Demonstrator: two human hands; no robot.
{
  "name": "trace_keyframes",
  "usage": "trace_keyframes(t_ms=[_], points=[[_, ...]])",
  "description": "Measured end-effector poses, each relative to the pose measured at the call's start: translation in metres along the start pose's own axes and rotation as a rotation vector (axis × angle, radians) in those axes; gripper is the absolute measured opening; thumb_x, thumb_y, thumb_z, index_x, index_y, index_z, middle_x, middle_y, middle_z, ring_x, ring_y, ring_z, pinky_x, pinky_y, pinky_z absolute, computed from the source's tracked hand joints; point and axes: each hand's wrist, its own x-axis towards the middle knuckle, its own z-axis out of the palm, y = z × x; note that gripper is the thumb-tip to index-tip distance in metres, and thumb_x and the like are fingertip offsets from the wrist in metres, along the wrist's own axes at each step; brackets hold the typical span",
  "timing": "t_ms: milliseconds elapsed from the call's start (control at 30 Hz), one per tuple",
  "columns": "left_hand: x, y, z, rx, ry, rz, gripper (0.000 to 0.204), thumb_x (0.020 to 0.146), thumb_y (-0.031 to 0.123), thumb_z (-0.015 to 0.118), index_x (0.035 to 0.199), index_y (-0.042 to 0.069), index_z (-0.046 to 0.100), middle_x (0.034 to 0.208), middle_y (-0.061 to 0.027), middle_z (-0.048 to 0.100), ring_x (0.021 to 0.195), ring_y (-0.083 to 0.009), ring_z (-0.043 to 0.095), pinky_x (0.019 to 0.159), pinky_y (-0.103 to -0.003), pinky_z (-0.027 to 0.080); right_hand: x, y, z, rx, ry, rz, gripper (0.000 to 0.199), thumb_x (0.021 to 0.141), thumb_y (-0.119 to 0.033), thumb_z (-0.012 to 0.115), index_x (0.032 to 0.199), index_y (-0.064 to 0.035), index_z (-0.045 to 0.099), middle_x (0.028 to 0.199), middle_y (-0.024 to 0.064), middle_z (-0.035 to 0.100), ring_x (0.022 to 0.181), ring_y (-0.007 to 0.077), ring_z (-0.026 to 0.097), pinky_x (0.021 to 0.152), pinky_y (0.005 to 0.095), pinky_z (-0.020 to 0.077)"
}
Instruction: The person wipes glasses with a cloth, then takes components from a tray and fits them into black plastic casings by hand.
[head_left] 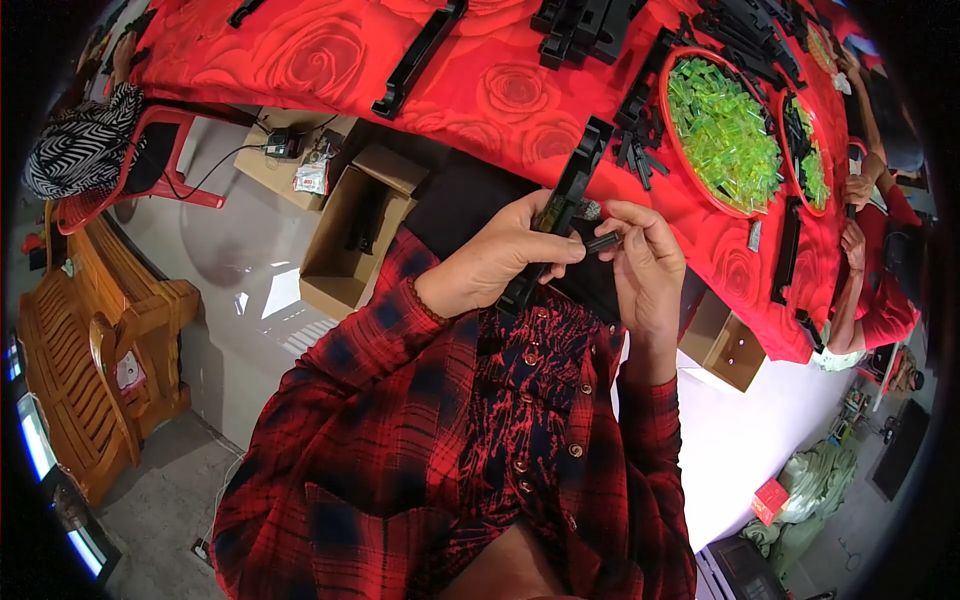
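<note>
My left hand (500, 252) is closed round a long black plastic part (586, 160), a narrow channel-shaped piece held slantwise in front of my chest at the table's edge. Between the thumb and fingers of my right hand (650, 262) is a small black plastic piece (602, 242), its tip close to the left thumb and the long part. Whether the two pieces touch cannot be made out. A round red basket (667, 135) beyond my right hand holds many small yellow-green translucent pieces (725, 130). Small black pieces (634, 155) lie beside it.
Long black parts (420, 58) and a black stack (588, 28) lie on the red rose-patterned tablecloth (320, 60). Cardboard boxes stand at left (330, 280) and right (722, 345). A wooden bench (90, 350) and red chair (165, 165) are leftward. Other people's hands (853, 240) work at right.
</note>
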Motion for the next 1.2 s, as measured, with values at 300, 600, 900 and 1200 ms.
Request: trace_keyframes(t_ms=[300,600,900,1200], points=[[0.000,0.002,-0.001,0.074,0.037,0.019,0.041,0.083,0.007,0.073,0.119,0.005,0.054,0.089,-0.0001,0.060,0.069,-0.0070,0.058,0.059,-0.022,0.044,-0.001,-0.003,-0.002,-0.166,-0.042,-0.010,0.027,0.098,-0.014,0.060,0.120,0.0021,0.063,0.106,0.0098,0.068,0.090,0.0124,0.061,0.081,0.0251,0.0487],[0.000,0.002,-0.003,0.079,0.028,0.042,0.034,0.090,0.017,0.068,0.118,0.004,0.055,0.090,-0.0012,0.061,0.069,-0.0075,0.058,0.059,-0.022,0.044,0.000,-0.002,-0.001,-0.223,-0.015,0.015,0.021,0.096,-0.010,0.063,0.113,0.0019,0.065,0.102,0.0077,0.068,0.085,0.0105,0.059,0.080,0.0239,0.0479],[0.007,-0.002,-0.013,-0.019,0.003,-0.004,0.054,0.107,0.046,0.026,0.128,0.005,0.054,0.104,-0.0091,0.066,0.077,-0.0145,0.059,0.066,-0.026,0.046,0.006,-0.007,-0.005,0.023,0.029,0.014,0.024,0.093,-0.012,0.067,0.111,0.0047,0.064,0.100,0.0114,0.068,0.082,0.0110,0.059,0.077,0.0231,0.0472],[0.007,-0.003,-0.010,-0.041,0.014,0.069,0.045,0.107,0.043,0.033,0.119,0.005,0.054,0.100,-0.0092,0.068,0.073,-0.0110,0.061,0.062,-0.023,0.047,0.005,0.001,-0.008,0.063,-0.028,0.047,0.028,0.093,-0.012,0.068,0.115,0.0056,0.064,0.103,0.0144,0.070,0.082,0.0128,0.062,0.080,0.0245,0.0491]])
